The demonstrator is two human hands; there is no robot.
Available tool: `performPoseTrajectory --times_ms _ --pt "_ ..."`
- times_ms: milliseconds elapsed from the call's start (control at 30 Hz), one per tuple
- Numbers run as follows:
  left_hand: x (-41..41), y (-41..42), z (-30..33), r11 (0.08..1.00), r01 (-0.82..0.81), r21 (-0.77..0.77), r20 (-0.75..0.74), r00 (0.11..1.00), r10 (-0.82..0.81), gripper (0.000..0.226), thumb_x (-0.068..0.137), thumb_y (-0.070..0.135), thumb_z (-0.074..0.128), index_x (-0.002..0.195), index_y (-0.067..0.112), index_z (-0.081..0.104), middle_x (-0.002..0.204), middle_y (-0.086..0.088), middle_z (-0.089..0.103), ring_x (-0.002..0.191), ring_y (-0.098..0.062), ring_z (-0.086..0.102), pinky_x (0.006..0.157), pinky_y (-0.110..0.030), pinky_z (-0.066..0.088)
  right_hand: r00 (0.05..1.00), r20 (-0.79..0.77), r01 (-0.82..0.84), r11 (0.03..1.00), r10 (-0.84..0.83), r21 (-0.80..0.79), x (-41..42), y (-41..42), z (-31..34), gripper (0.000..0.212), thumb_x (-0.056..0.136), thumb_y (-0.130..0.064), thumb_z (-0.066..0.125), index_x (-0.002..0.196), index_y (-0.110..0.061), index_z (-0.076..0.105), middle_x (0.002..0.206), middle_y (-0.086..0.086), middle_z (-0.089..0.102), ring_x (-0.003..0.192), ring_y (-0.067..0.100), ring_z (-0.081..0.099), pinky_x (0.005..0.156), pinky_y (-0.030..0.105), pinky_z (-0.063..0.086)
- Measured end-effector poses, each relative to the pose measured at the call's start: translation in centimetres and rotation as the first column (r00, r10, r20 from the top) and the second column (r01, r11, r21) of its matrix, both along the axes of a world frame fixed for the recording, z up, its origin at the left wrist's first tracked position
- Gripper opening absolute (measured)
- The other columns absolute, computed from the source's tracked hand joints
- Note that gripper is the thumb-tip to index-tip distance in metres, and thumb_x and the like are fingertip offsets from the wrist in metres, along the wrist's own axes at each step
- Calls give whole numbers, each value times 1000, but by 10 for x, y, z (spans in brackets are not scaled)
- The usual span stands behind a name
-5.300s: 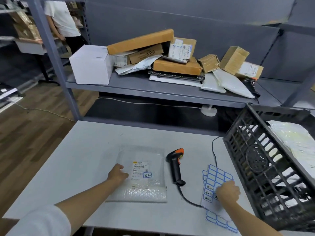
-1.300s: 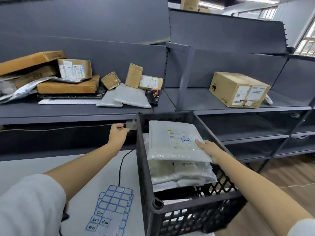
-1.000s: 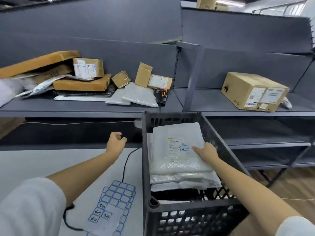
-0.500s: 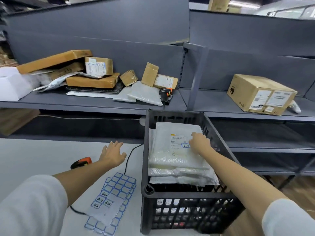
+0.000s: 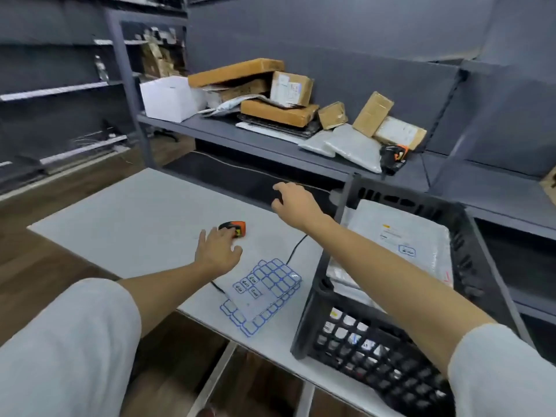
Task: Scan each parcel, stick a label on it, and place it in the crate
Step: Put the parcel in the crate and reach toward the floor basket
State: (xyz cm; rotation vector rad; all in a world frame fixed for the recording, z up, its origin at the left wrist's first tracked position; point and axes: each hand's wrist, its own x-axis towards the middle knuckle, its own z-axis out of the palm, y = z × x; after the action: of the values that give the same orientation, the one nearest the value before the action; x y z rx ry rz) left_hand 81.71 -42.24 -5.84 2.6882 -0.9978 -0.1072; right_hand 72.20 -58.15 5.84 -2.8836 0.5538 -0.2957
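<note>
A: Black plastic crate on the right end of the white table already holds a stack of bubble mailers. Top bubble mailer shows a shipping label and a blue-bordered sticker, so that one reads as done.

B: What's left?

A: Plenty, judging by the grey shelf behind: cardboard boxes and poly bags piled there, none in hand. Nearest are two pale poly mailers beside a second scanner. No parcel on the table.

B: Hands?

A: Right hand reaches forward over the table's far edge, toward the shelf, fingers loosely curled, holding nothing. It is well short of the pile; poly mailers sit up and to the right of its fingers.

B: Left?

A: Left hand lies flat on the table, fingers spread and relaxed, fingertips touching or just at the orange-and-black barcode scanner. Not gripping it. Cannot tell if there is real contact.

B: Labels?

A: Sticker sheet lies between left hand and crate, a few written labels on it, most slots peeled.

B: Step?

A: Likely fetching the next parcel.
</note>
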Motion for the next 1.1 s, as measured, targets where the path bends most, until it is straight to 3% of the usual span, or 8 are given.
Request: performPoseTrajectory --times_ms 67,167,300,433,700,833,1100 --pt "8 33 -4 996 -89 -11 -31 996 88 51 95 34 41 142 17 37 143 -6 45 137 -25 32 117 -42 7 996 -61 -69 998 69 4 19 27 -10 48 96 -21 42 142 -10 40 139 15 48 123 33 48 101 42 40" --pt "16 81 -9 981 -193 7 -66 979 193 53 97 36 39 145 14 35 146 -8 44 134 -25 39 114 -36 18 982 -132 -137 991 137 12 41 62 -31 47 95 -20 43 140 -10 42 141 15 48 124 34 47 102 41 40" --pt "18 137 -16 952 -305 13 -110 946 304 51 97 37 38 143 14 38 138 -12 50 123 -29 49 103 -35 37 952 -223 -205 978 210 49 66 105 -60 49 95 -22 41 143 -14 38 141 12 46 126 32 46 102 41 39" --pt "18 189 -24 928 -373 8 -135 919 371 48 95 34 42 138 12 45 130 -13 57 115 -31 55 94 -36 45 909 -288 -296 953 300 58 90 145 -84 49 96 -25 41 143 -12 37 140 15 46 125 34 46 101 40 39" --pt "27 298 -52 855 -516 44 -248 824 510 49 95 33 42 140 13 42 133 -13 54 115 -32 56 94 -36 47 823 -392 -415 906 412 80 132 243 -120 49 97 -25 41 144 -10 36 137 17 48 122 35 47 98 39 40" --pt "33 351 -64 807 -589 44 -321 757 569 49 95 32 42 141 14 41 132 -13 55 117 -32 54 93 -36 46 793 -408 -458 884 453 92 144 295 -142 41 96 -25 42 133 -8 45 128 16 54 115 35 52 92 38 42" --pt "28 452 -81 731 -677 82 -352 666 657 51 95 37 42 143 19 38 144 -9 46 126 -30 48 101 -36 43 635 -535 -603 790 557 108 154 391 -183 36 96 -24 41 126 -6 46 128 18 52 114 37 53 88 40 43"
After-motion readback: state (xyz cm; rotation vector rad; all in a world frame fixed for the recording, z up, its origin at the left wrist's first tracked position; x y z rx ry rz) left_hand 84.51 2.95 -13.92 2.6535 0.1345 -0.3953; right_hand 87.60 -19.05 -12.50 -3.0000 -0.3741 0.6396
